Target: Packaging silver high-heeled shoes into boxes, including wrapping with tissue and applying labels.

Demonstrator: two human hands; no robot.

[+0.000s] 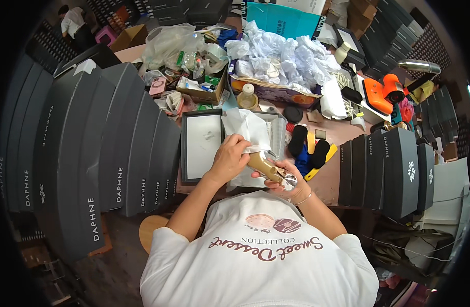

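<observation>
Far left of the open black box [185, 153], tall dark boxes [69, 153] stand in a row, pale capital lettering running up their sides and a white emblem on one. Beyond them, at the back of the room, are a person in a white top [73, 21] and a pink stool [106, 36]; a round wooden seat [152, 230] sits below the box, over a dark floor [125, 256].

The box's white inner panel carries a small grey printed mark. Behind it, a carton [210, 97] overflows with small goods. At the box's right edge, the left hand [231, 158] pinches white paper [248, 128] against the gold shoe [263, 162], which lies just right of the box, between both hands. The right hand [290, 185] grips the shoe's other end, beside a shiny silver part. Nearer the wearer than the box, a white shirt [265, 261] shows dark red lettering and dessert pictures.

Behind and right of the box, crumpled white paper fills a printed carton [276, 88], before a teal panel [283, 20] with dark print. Farther right, the pinkish table [324, 192] holds black pads [298, 140], an orange tool [378, 97] and more dark boxes [400, 171] with white emblems.
</observation>
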